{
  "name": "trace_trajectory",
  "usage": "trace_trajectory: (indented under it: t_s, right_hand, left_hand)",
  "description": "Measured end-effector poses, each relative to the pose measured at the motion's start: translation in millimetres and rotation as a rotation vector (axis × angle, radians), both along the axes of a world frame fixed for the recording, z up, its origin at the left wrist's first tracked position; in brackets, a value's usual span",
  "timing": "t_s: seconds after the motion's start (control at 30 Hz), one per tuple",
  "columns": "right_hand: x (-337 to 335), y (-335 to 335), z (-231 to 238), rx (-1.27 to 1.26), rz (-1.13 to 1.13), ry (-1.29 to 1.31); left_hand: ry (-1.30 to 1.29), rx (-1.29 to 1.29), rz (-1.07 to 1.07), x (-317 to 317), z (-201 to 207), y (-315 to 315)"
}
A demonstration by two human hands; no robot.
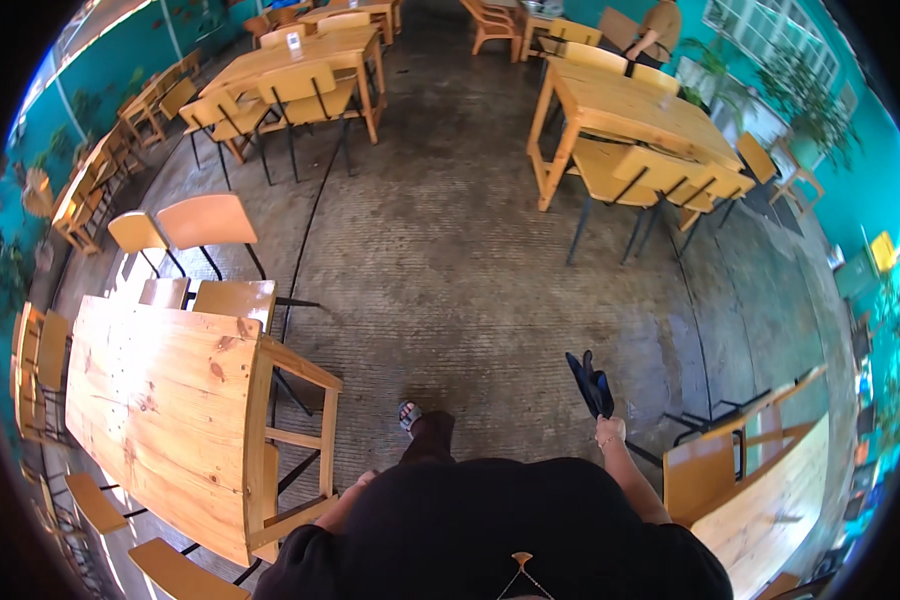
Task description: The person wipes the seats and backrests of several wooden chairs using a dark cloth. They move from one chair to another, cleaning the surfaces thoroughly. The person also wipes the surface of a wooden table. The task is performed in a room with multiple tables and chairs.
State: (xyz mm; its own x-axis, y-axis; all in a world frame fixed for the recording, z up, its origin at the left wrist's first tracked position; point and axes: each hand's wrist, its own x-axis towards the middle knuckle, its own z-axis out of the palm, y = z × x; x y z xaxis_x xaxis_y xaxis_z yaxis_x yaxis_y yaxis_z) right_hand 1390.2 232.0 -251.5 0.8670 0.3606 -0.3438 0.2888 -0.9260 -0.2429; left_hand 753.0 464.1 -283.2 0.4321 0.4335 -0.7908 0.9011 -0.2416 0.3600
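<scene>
In my right hand [610,430], held out ahead of my body on the right, is a black item with long lobes [592,385], much like a pair of gloves; its exact kind is hard to make out. My fingers are closed around its lower end, and the lobes point up and away over the floor. My left hand [360,484] is low against my black shirt, near the corner of the wooden table on the left. Its fingers are mostly hidden, so I cannot tell whether it holds anything. One sandalled foot [409,415] shows below.
Close on my left stands a light wooden table [160,400] with chairs around it. Another wooden table [770,500] with a chair is at the near right. Farther off are more tables [660,110] [290,60] with yellow chairs. A person [658,35] stands at the far right. Concrete floor [450,250] runs between.
</scene>
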Motion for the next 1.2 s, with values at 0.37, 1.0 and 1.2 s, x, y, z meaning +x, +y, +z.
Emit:
trace_trajectory:
  t_s: [0.37,1.0,1.2]
  right_hand:
    - [-30.8,50.2,53.9,-0.422,0.377,-0.043]
    - [174.1,538.8,81.1,-0.426,0.335,0.172]
    - [269.2,826.4,68.4,0.015,0.402,0.062]
  left_hand:
    - [0.144,0.025,0.145,3.2,40.1,242.1]
    - [0.134,-0.097,0.919,68.8,101.3,482.4]
    - [0.006,-0.033,1.366,110.9,135.3,529.1]
